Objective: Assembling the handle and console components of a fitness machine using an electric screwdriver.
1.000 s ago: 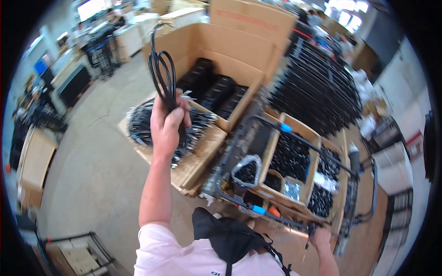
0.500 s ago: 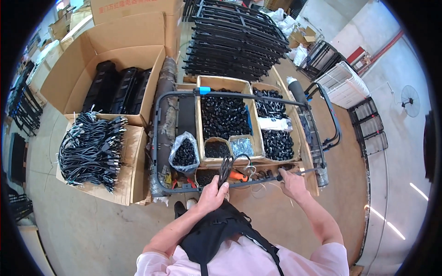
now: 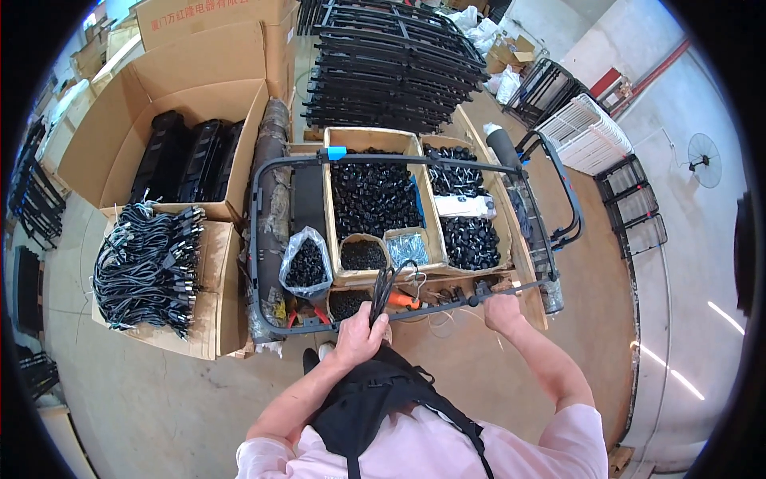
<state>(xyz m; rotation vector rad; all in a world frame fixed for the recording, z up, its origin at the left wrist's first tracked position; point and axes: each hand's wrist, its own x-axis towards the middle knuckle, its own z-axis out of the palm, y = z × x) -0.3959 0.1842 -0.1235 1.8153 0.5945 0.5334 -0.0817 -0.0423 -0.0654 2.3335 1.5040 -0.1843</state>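
Observation:
A coiled black cable (image 3: 381, 297) rises from my left hand (image 3: 361, 334), whose fingers are wrapped round it at the near side of the metal frame. My right hand (image 3: 504, 313) is closed just below the frame's near bar, right of a small round black knob (image 3: 473, 301) on it. What its fingers hold, if anything, is hidden. The black tubular frame (image 3: 254, 227) lies across the wooden trays, a blue clip (image 3: 336, 152) on its far bar. Between the hands, an orange-handled tool (image 3: 404, 299) lies behind the near bar.
Wooden trays (image 3: 431, 207) hold black knobs, screws and small parts; a plastic bag (image 3: 306, 263) of black pieces stands beside them. On the left, a heap of black cables (image 3: 149, 267) lies on a carton, with an open carton (image 3: 88, 152) behind. Stacked black frames (image 3: 391, 68) stand at the back.
My right hand has slid right along the near bar, away from the round knob. My left hand still grips the cable. The whole view has shifted slightly.

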